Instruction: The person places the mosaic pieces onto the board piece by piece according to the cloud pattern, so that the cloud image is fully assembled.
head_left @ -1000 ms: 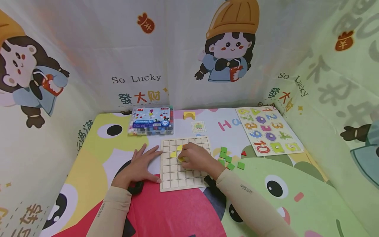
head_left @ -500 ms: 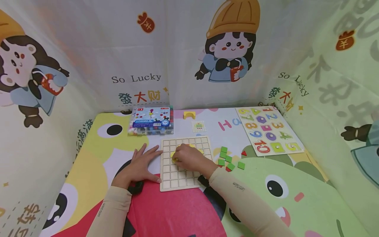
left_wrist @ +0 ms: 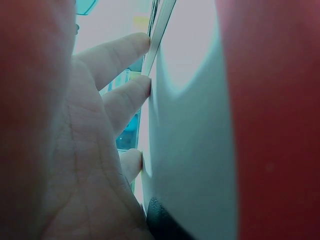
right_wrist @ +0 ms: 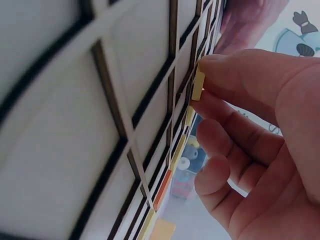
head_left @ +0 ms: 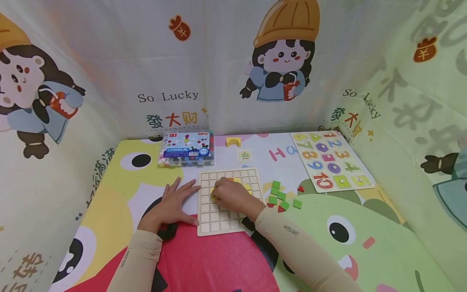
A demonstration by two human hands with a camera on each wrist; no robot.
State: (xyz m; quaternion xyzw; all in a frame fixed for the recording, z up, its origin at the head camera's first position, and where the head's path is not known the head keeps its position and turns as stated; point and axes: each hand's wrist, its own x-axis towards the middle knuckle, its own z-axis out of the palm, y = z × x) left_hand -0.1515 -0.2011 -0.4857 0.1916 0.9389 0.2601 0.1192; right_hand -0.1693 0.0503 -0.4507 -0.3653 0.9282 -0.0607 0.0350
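Note:
A wooden grid board [head_left: 219,221] lies on the cartoon-print table. My right hand [head_left: 230,194] is over the board's middle and pinches a small yellow tile [right_wrist: 198,85] against a grid cell [right_wrist: 150,75]; other yellow tiles [head_left: 247,187] and an orange tile [right_wrist: 162,189] sit in nearby cells. My left hand [head_left: 174,202] lies flat with straight fingers [left_wrist: 117,57] against the board's left edge [left_wrist: 155,35], steadying it.
Loose green tiles [head_left: 277,194] and red pieces [head_left: 300,189] lie right of the board. A clear box of beads [head_left: 187,154], a yellow arch block [head_left: 233,141] and a small pattern card [head_left: 245,155] sit behind it. A number puzzle board [head_left: 330,160] is at the far right. Printed cloth walls surround the table.
My right hand has shifted slightly left across the board with the yellow tile, uncovering yellow tiles on its right. The left hand has stayed put.

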